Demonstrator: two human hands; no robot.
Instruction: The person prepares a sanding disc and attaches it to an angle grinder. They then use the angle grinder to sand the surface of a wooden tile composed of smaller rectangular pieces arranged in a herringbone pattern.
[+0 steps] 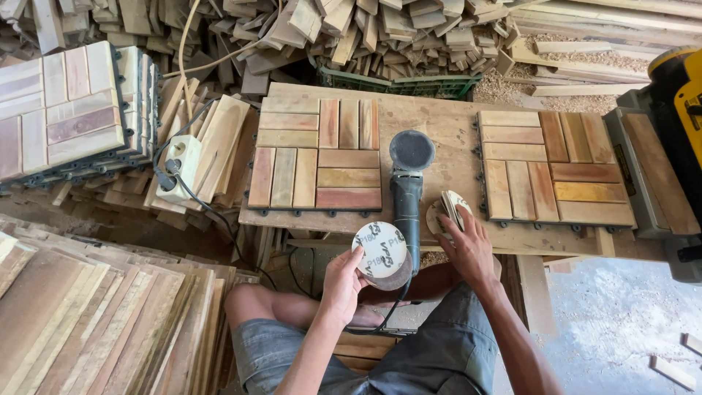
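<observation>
While the left hand (342, 281) pinches a round sanding disc (379, 252) by its lower edge, backing side up, the right hand (468, 249) lies spread with its fingertips on a small stack of discs (447, 208) at the bench edge. Between the two hands lies the sander (408, 186), upturned, its dark round pad (412, 150) facing up, just beyond the held disc. To seat it well, I'd say centre the disc over the pad and press flat from the middle out. Beyond the left hand sits one slatted wooden tile (316, 155); beyond the right, another tile (554, 168) on the same workbench (431, 110). Farther left, a power strip (178, 168).
</observation>
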